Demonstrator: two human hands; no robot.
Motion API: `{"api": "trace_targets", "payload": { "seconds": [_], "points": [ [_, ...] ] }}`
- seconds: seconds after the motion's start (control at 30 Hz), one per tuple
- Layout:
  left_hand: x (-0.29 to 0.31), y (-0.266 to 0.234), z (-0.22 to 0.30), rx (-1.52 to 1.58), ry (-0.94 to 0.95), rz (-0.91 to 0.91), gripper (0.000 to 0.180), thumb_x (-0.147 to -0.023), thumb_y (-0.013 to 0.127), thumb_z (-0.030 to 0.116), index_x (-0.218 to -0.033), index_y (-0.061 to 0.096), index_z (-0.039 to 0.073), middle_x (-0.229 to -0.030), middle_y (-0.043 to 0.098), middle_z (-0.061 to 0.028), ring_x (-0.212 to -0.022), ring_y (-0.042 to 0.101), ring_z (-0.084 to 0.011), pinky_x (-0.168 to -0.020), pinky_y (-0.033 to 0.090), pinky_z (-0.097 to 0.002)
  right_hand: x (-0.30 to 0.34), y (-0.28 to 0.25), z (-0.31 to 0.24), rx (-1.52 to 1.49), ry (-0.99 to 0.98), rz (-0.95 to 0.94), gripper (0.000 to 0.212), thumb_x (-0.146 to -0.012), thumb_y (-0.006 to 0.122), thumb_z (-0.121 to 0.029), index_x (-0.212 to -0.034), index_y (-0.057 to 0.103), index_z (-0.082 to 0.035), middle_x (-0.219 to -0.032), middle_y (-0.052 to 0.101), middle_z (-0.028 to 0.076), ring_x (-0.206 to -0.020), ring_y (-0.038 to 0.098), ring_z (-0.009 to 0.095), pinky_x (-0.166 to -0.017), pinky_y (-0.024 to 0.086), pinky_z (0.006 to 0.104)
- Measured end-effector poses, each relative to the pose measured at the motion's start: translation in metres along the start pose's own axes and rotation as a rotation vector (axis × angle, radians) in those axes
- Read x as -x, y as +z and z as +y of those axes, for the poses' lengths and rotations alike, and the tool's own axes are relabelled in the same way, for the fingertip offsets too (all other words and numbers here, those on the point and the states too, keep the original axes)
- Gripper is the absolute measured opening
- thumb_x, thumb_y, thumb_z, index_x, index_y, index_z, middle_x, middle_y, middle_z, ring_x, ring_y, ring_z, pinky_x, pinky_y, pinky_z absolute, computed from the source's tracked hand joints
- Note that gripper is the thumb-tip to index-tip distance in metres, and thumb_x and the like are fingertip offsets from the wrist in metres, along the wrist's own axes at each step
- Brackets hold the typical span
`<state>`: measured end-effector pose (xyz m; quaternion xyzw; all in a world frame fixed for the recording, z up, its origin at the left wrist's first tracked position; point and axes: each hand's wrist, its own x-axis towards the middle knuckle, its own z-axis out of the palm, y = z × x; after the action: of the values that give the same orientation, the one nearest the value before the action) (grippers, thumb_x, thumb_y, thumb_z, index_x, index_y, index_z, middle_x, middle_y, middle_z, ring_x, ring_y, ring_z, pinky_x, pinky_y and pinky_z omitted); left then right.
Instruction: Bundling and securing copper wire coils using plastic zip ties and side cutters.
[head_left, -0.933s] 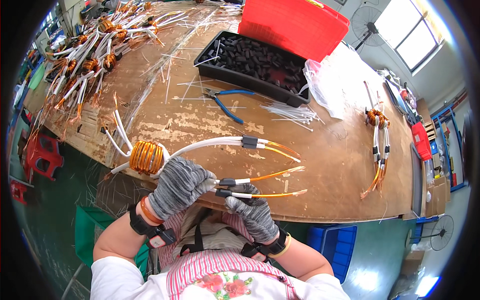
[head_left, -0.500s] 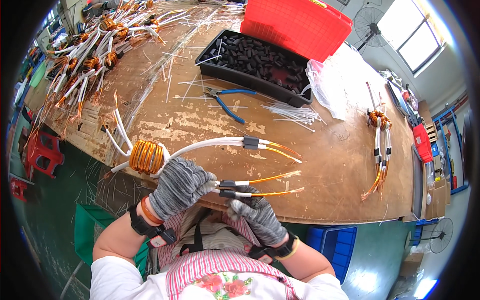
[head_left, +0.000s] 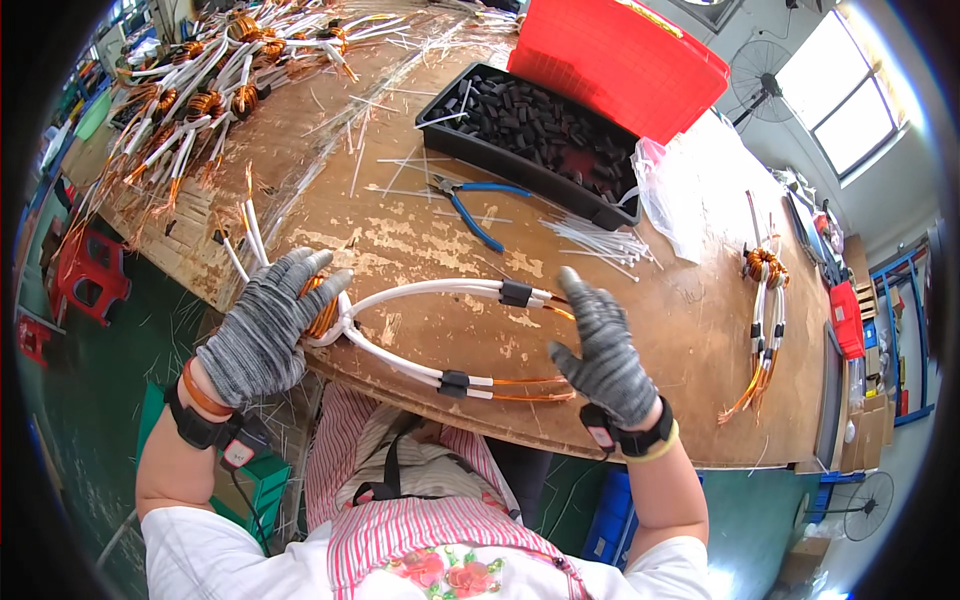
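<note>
A copper-wound ring coil (head_left: pixel 324 318) lies near the table's front edge, partly hidden by my left hand (head_left: pixel 268 325), whose gloved fingers are wrapped over it. From the coil, two pairs of white-sleeved leads (head_left: pixel 395 360) curve rightward in a loop. Each pair passes through a black sleeve, the far one (head_left: pixel 515 293) and the near one (head_left: pixel 454 384), and ends in bare copper-coloured wire. My right hand (head_left: pixel 608 355), also in a grey knitted glove, is beside these wire ends with fingers stretched and thumb apart, holding nothing.
Beyond the leads lie blue-handled cutters (head_left: pixel 472 210) and white cable ties (head_left: pixel 600 243). A black bin (head_left: pixel 430 135) of black sleeves has a red container (head_left: pixel 620 60) behind it. Another coil (head_left: pixel 765 267) lies at right; many coils (head_left: pixel 205 105) are heaped far left.
My left hand has moved from the near leads back onto the coil. My right hand has let go of the near leads, risen right and opened. The near leads now rest farther left.
</note>
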<state>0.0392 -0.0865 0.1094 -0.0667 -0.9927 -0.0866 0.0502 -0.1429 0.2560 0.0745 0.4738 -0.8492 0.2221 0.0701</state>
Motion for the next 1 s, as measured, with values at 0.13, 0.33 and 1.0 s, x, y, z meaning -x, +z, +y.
{"api": "trace_targets", "payload": {
  "seconds": [0.13,0.33,1.0],
  "points": [
    [-0.006,0.014,-0.013,-0.038,-0.010,-0.017,0.062,-0.068,0.068,0.004,-0.129,0.054,0.004,-0.120,0.053,-0.0158,-0.113,0.053,-0.0359,-0.104,0.040,-0.0454,-0.010,0.022,0.006,-0.093,0.115,-0.137,0.055,-0.080,0.063,-0.005,-0.133,0.050,-0.004,-0.105,0.064,0.017,-0.101,0.060,0.033,-0.093,0.044,0.0437],
    [-0.018,0.006,-0.031,-0.330,0.206,0.137,0.039,-0.080,0.063,0.016,-0.117,0.059,0.005,-0.109,0.057,-0.0115,-0.105,0.057,-0.0286,-0.100,0.042,-0.0471,0.024,-0.004,-0.043,-0.417,0.279,-0.276,0.027,-0.090,0.059,-0.010,-0.116,0.059,-0.004,-0.086,0.066,0.014,-0.075,0.064,0.032,-0.070,0.052,0.0389],
    [-0.068,0.040,0.008,0.168,0.056,0.570,0.033,-0.079,0.067,0.004,-0.112,0.061,0.007,-0.103,0.061,-0.0106,-0.098,0.060,-0.0294,-0.088,0.049,-0.0381,0.070,-0.011,-0.043,-0.438,0.609,-0.363,0.023,-0.091,0.064,-0.024,-0.092,0.063,-0.001,-0.075,0.063,0.022,-0.074,0.062,0.041,-0.064,0.049,0.0425]
  ]
}}
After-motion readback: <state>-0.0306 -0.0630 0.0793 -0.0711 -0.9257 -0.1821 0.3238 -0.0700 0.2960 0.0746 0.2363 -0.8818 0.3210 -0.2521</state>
